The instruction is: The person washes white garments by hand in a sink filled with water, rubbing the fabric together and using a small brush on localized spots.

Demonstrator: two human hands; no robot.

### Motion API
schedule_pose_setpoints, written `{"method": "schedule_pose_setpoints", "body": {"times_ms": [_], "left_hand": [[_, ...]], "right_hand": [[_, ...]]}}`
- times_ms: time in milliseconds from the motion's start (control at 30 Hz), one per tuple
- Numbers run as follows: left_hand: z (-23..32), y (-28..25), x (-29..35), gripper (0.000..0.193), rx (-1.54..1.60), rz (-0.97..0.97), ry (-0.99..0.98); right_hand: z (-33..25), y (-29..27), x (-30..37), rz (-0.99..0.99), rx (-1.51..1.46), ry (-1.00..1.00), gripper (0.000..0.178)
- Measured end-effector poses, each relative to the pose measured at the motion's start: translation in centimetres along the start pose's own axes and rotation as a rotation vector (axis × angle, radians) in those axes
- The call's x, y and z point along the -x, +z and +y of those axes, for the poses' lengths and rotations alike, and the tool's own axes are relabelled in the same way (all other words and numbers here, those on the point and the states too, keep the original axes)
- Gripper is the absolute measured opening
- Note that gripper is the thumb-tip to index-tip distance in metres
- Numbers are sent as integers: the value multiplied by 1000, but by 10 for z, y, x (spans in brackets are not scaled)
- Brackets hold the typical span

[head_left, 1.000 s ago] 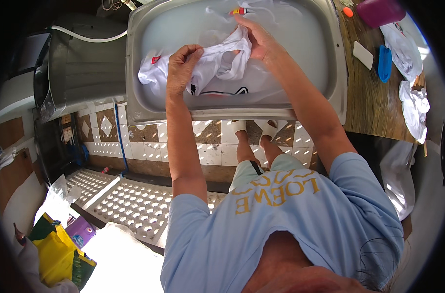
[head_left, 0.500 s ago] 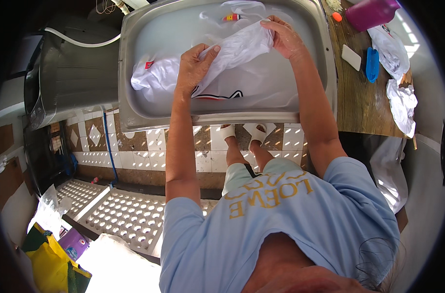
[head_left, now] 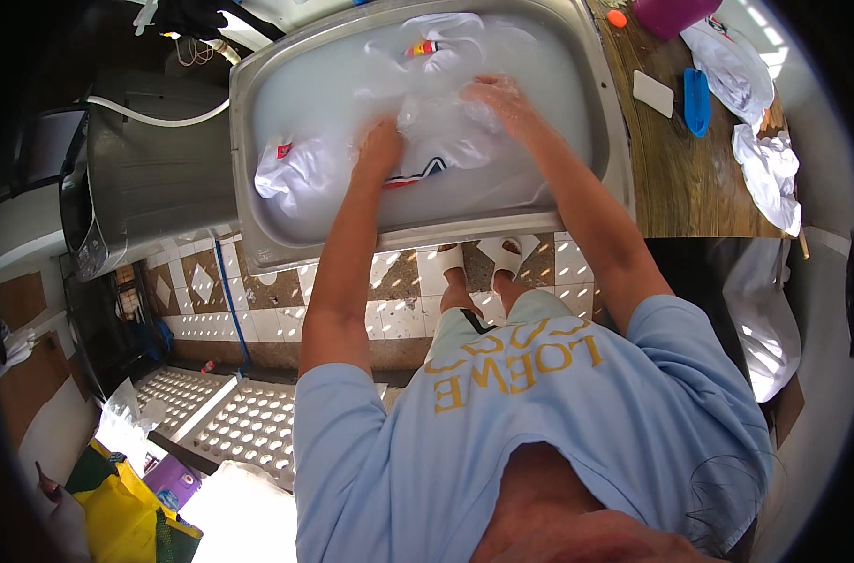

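White wet cloth, seemingly a garment (head_left: 300,174), lies in cloudy water in a metal sink basin (head_left: 618,164). A red tag shows on its left part and a dark-edged red print near the middle. My left hand (head_left: 380,145) is closed on the cloth, its fingertips sunk in the milky water. To the right and farther off, my right hand (head_left: 502,98) also grips the cloth, fingers bent and partly under water. Where one piece of cloth ends and another begins is hidden. Another white piece with a yellow and red patch (head_left: 422,48) floats beyond the hands.
On the wooden counter (head_left: 671,178) to the right are a blue brush-like object (head_left: 696,103), a white bar (head_left: 653,94), a purple container (head_left: 672,14), an orange object (head_left: 617,18) and white cloths (head_left: 766,174). A dark grey appliance (head_left: 159,155) with a white hose (head_left: 155,118) stands left.
Both hands have lowered the stretched white cloth from above the water into it. The right hand has come left and nearer to the left hand. The whole view has shifted slightly.
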State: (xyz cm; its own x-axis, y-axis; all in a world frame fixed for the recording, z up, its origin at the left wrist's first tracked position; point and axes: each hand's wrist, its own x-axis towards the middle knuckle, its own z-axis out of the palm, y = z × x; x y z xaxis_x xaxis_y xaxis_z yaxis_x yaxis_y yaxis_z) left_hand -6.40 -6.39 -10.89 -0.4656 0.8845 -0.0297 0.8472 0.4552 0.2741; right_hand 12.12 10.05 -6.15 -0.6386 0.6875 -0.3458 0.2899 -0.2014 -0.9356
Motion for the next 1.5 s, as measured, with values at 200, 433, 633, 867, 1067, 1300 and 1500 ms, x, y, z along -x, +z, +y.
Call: {"method": "schedule_pose_setpoints", "body": {"times_ms": [200, 433, 633, 867, 1067, 1300, 1500], "left_hand": [[33, -72, -23, 31, 1559, -233, -88], [186, -64, 3, 31, 1043, 286, 391], [110, -55, -58, 41, 897, 487, 34], [155, -35, -51, 28, 741, 552, 583], [24, -67, -80, 42, 1478, 351, -227], [152, -64, -14, 40, 884, 411, 539], [77, -63, -76, 31, 1091, 227, 0]], "right_hand": [[-13, -5, 4, -193, -1152, 113, 28], [53, 45, -30, -482, -1434, -14, 27], [-9, 93, -19, -11, -1095, 83, 30], [39, 44, -42, -536, -1506, -201, 18], [-44, 82, -11, 131, -1144, 346, 30], [-10, 72, -35, -11, -1075, 201, 29], [-43, 95, -10, 61, -1004, 209, 32]]}}
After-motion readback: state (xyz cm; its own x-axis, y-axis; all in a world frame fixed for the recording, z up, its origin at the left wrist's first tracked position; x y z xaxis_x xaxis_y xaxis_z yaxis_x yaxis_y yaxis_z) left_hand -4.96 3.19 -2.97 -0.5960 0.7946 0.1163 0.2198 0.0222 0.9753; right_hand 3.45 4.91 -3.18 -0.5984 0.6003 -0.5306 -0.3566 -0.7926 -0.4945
